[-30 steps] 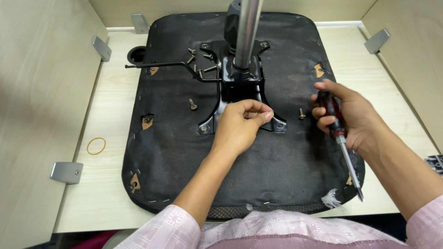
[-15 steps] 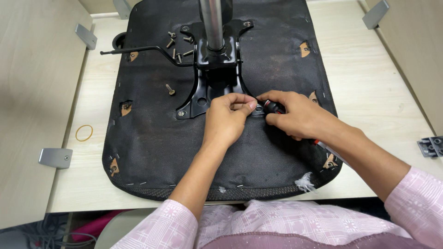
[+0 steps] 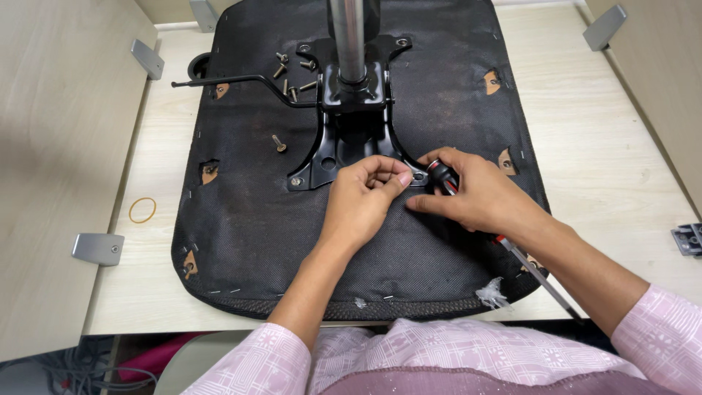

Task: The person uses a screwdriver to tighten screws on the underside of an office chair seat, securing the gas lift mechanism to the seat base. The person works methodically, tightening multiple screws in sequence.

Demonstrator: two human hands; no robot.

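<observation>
Right at the lower right foot of the black metal seat bracket (image 3: 344, 139), both hands meet over the upturned black fabric-covered chair seat (image 3: 292, 241). The left hand (image 3: 362, 201) is curled, fingertips pinched together at the bracket's mounting hole; whether anything small sits between them, I cannot tell. The right hand (image 3: 475, 197) is wrapped around a screwdriver with a red and black handle (image 3: 442, 175), handle end up by the bracket, steel shaft running down past the wrist toward the seat's near edge. A shiny steel column (image 3: 348, 36) rises from the bracket's middle. Loose brass-coloured screws (image 3: 292, 77) lie scattered upper left of it, beside a thin black lever rod (image 3: 234, 80). The seat rests on a pale wooden table (image 3: 614, 168), with a yellow rubber band (image 3: 142, 210) off to the left.
</observation>
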